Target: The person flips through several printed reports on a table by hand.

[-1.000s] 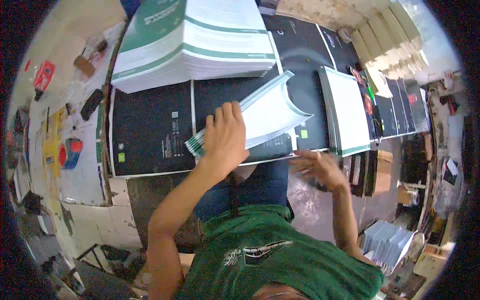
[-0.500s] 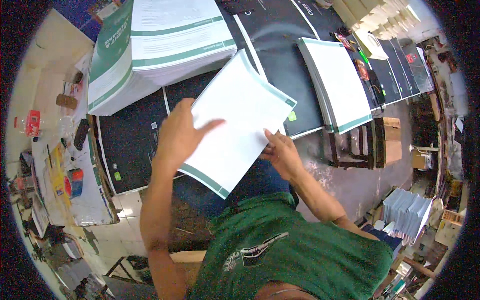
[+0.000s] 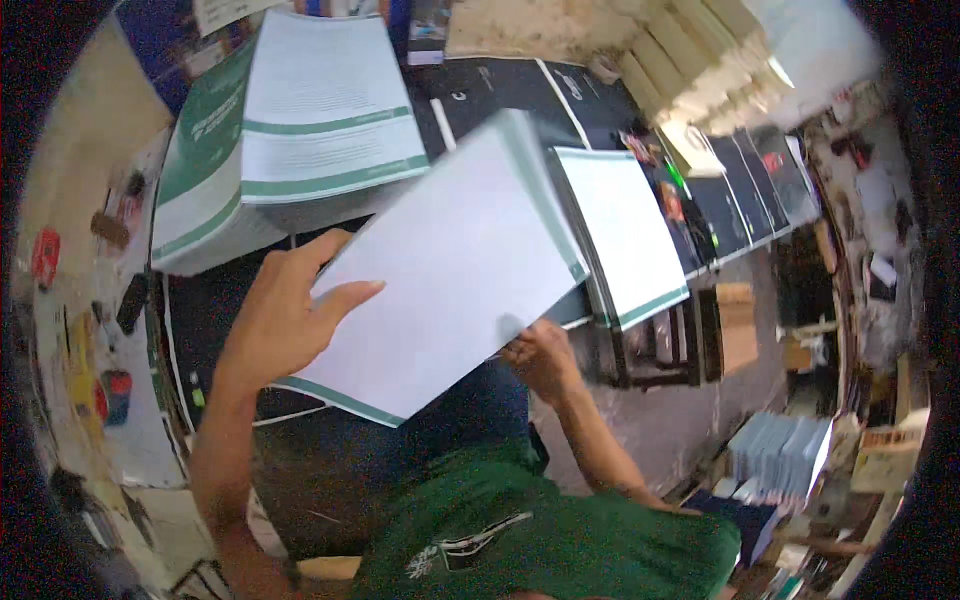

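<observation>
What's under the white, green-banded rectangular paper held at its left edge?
The flat black table surface shows to its left, dark blue trousers past its lower edge. Whatever is directly beneath the paper is covered; can't tell.

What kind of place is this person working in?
Maybe a print or bookbinding workshop: the person holds green-banded paper, a thick stack of printed pages sits on the black table, and another paper stack lies to its right.

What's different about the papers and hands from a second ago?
The right hand came left and took the papers by their edge. The papers uncurled, one end swinging toward the green shirt. The left hand still holds them; the big stack stayed put.
</observation>
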